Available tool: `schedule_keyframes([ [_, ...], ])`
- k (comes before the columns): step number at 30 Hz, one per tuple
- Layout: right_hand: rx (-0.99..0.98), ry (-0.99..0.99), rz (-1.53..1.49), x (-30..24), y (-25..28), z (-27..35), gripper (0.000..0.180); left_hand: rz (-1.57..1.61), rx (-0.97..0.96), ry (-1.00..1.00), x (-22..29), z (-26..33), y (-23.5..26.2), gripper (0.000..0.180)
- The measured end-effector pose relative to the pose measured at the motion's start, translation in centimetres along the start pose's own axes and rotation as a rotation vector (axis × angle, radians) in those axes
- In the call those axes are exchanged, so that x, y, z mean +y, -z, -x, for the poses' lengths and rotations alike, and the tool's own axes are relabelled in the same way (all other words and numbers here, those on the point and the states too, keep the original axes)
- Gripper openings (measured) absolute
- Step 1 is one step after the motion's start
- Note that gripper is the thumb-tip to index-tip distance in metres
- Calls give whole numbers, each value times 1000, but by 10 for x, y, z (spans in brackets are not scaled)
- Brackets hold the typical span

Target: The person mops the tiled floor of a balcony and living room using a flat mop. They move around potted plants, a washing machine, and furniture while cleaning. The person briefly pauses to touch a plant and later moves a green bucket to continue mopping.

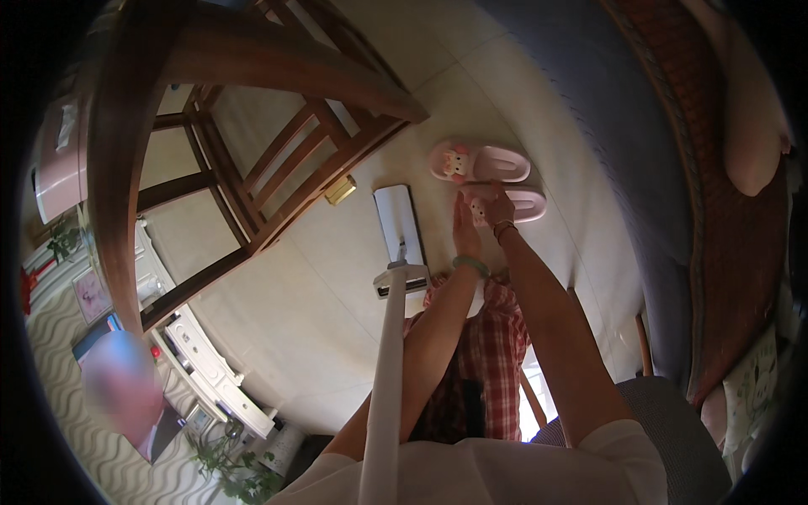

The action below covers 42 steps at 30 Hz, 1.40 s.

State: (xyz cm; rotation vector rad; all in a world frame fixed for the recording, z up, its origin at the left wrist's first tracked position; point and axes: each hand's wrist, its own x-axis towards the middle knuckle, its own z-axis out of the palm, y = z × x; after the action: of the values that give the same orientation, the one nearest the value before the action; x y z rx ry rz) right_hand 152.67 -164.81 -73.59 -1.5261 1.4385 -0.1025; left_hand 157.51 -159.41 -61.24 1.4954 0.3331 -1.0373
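Note:
My left hand (465, 227), with a pale green bangle at the wrist, is stretched out flat, fingers together. It holds nothing that I can see. Beside it, my right hand (500, 204), wearing a thin dark bracelet, is over the front of the nearer pink slipper (530, 204). Its fingers look extended and part of the slipper is hidden beneath them; contact cannot be made out. The other pink slipper (505, 160), with a cartoon animal on its strap, lies just beyond. A white mop pole (385, 370) leans past my left arm, its flat mop head (396, 217) on the floor.
A brown wooden chair (295, 84) takes up the upper left, with a gold-coloured block (340, 190) by it. On the right is a bed with a blue-grey side (623, 168) and a brown mat. White drawers (202, 358) and a plant (240, 471) stand at lower left.

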Motion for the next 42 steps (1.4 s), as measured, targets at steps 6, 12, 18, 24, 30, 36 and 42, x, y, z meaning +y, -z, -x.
schedule_keyframes([
  [6,-235,-13,-40,-17,-24,-46,40,-81,-93,-159,-3,-13,4,56],
  [12,-289,-204,-10,-9,38,-15,45,-145,-128,-120,-24,10,2,50],
  [18,-118,-153,-180,108,115,71,28,-397,-239,-121,-75,78,-25,47],
  [24,-26,-169,-75,194,189,114,28,-463,-285,43,-71,115,-19,47],
  [30,-3,-329,114,233,212,101,39,-356,-234,416,-29,127,-33,47],
  [36,148,-516,462,218,197,111,65,-399,-366,106,-49,119,-18,47],
  [42,87,-36,50,117,164,141,62,-329,-243,64,-24,137,5,48],
])
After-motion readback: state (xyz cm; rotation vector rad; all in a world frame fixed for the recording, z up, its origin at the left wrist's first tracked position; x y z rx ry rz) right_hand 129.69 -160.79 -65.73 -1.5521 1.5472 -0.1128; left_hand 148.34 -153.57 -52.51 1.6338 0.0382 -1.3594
